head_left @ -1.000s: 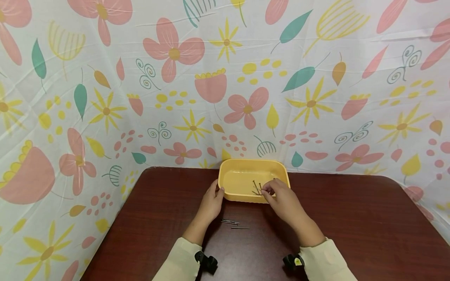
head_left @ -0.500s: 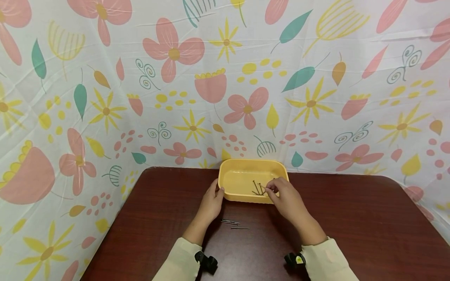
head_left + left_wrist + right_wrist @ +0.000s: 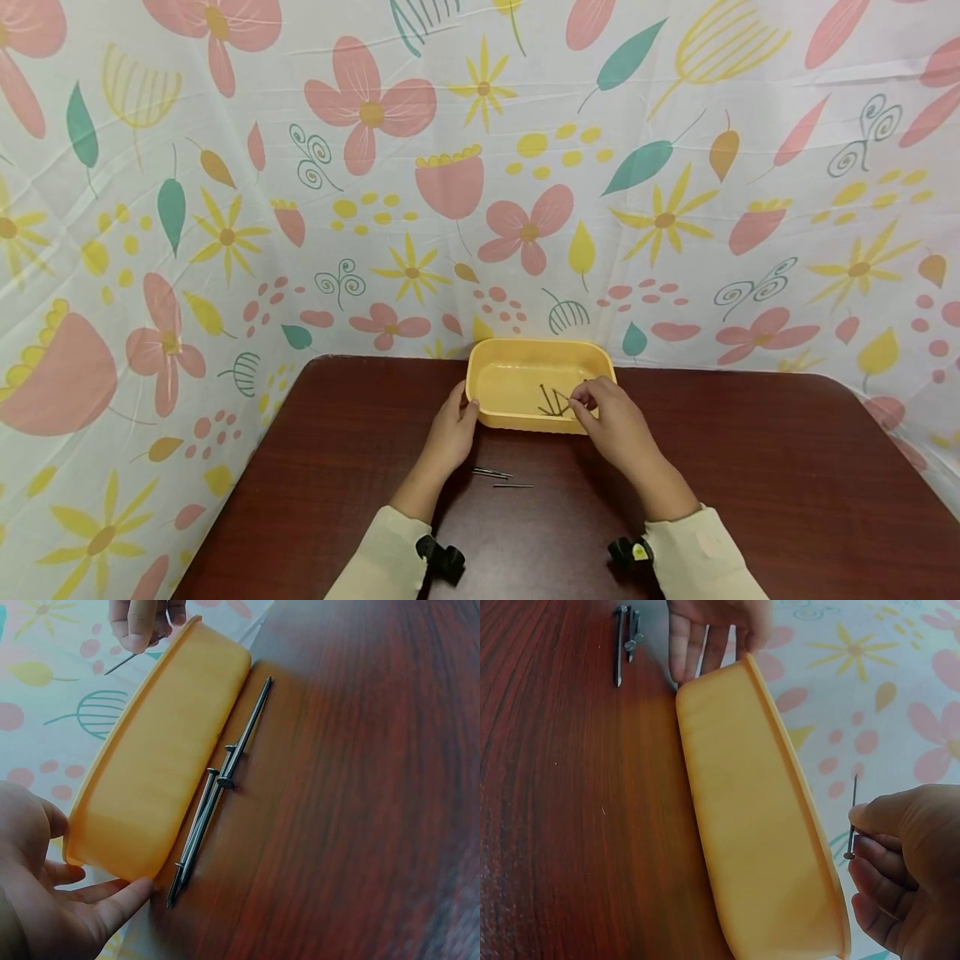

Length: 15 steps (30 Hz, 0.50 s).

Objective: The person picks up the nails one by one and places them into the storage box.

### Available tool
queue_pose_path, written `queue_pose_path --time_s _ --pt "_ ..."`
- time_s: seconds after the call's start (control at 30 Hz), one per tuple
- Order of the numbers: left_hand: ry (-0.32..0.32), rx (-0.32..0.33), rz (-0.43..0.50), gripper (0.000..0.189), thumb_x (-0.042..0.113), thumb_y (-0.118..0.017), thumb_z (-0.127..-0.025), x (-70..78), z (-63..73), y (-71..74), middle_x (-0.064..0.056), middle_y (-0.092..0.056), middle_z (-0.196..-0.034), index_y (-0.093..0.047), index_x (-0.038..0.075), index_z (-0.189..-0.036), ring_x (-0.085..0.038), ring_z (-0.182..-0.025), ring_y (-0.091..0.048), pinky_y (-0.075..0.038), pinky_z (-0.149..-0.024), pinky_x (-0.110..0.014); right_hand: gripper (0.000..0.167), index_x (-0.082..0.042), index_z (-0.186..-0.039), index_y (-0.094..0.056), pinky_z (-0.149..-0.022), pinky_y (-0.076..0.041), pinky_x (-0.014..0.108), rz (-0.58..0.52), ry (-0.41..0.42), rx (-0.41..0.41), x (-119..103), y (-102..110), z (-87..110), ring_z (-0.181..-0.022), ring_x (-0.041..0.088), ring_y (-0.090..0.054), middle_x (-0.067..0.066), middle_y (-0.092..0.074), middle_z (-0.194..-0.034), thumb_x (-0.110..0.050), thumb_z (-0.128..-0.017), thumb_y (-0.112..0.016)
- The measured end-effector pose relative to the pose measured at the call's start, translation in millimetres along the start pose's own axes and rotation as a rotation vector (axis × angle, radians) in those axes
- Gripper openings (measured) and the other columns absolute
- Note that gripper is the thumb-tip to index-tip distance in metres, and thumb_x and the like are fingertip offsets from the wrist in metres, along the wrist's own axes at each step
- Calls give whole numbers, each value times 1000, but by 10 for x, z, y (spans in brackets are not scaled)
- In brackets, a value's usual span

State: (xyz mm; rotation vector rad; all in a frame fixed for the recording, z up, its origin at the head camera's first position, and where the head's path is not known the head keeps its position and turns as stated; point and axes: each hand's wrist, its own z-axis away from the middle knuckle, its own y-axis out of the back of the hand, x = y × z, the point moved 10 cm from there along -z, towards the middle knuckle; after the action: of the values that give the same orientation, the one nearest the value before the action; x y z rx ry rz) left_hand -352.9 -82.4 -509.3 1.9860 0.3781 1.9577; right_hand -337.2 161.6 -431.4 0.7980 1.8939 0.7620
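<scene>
My left hand (image 3: 452, 429) holds the left end of a shallow yellow plastic bin (image 3: 528, 422), its fingers and thumb around the outside of that end. My right hand (image 3: 613, 423) is over the bin's right front part and pinches a nail (image 3: 853, 817) between thumb and fingers. In the right wrist view this nail stands nearly upright, head down and point up. Several nails (image 3: 549, 402) lie inside the bin, partly hidden by my right fingers. More loose nails (image 3: 223, 781) lie on the table in front of the bin.
The dark reddish-brown table (image 3: 720, 467) has rounded far corners. A white cloth (image 3: 517, 117) printed with flowers hangs right behind the bin and along the left side. Black wrist cameras (image 3: 441, 560) sit near both sleeves.
My right hand has shifted slightly to the right over the bin, pinching the nail. My left hand stays at the bin's left end, and the nails on the table have not moved.
</scene>
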Motion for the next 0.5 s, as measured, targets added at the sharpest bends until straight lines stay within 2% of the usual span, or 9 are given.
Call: queue_pose_path --time_s 0.2,0.3,0.4,0.5 --pt "-1 -6 1 62 42 -38 -109 3 5 -1 -16 -34 -162 -25 11 -161 -37 -141 -46 -42 -111 -56 7 -8 -96 -68 -76 -51 40 -7 -9 11 12 9 8 -88 23 -60 6 -62 -92 -15 -95 -71" --pt "5 -10 4 63 43 -38 -109 -2 4 -4 -16 -32 -163 -24 12 -161 -37 -141 -46 -42 -111 -56 25 -4 -114 -68 -81 -53 46 -22 -20 14 29 4 14 -97 30 -62 13 -65 -107 -21 -96 -70" --pt "8 -11 8 63 43 -38 -108 -4 -1 -3 -15 -32 -163 -24 12 -162 -37 -142 -45 -42 -112 -56 47 -3 -135 -58 -89 -53 52 -39 -33 13 48 -1 15 -109 34 -61 18 -61 -125 -29 -97 -69" --pt "7 -11 8 63 43 -38 -108 -4 -2 -5 -16 -32 -163 -24 12 -161 -37 -142 -45 -41 -112 -56 58 -4 -145 -51 -94 -51 55 -54 -36 13 58 4 13 -116 36 -58 20 -56 -134 -32 -97 -69"
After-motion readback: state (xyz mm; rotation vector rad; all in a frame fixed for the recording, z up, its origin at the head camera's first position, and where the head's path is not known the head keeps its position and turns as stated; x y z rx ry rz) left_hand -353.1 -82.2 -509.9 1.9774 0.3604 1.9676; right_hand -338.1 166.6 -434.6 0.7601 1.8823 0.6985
